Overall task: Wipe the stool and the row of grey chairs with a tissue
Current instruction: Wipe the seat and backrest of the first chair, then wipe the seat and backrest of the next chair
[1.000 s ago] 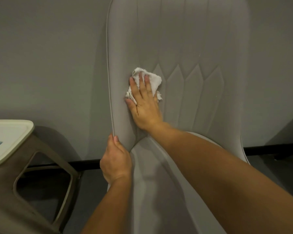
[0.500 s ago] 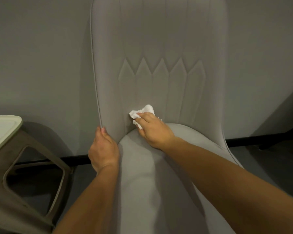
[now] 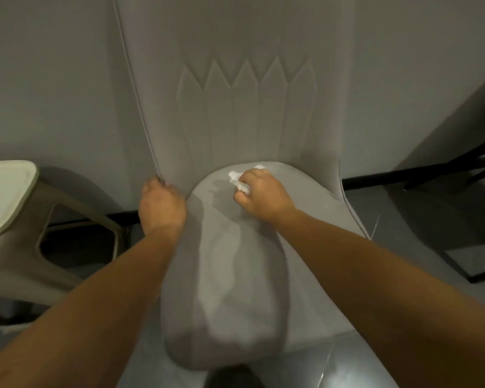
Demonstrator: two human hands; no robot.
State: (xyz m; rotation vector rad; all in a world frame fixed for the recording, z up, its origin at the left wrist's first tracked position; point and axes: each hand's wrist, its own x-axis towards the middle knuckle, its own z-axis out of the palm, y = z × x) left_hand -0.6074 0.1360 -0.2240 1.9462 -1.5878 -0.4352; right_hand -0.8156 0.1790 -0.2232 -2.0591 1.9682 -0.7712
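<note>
At seat's rear, crumpled tissue (image 3: 240, 182) in right hand (image 3: 261, 196), grey chair (image 3: 235, 113) upright

- A grey chair (image 3: 244, 113) stands against a wall (image 3: 53, 79).
- The right hand (image 3: 263, 196) holds a crumpled white tissue (image 3: 240, 182) on the back of the seat.
- The left hand (image 3: 161, 205) grips the chair's left edge.
- A stool (image 3: 11, 197) stands to the left.

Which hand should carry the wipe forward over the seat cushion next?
Right. The right hand already grips the tissue on the back of the grey chair's seat, so it likely just pulls forward. The left hand grips the chair's left edge, steadying it, and holds no tissue.
</note>
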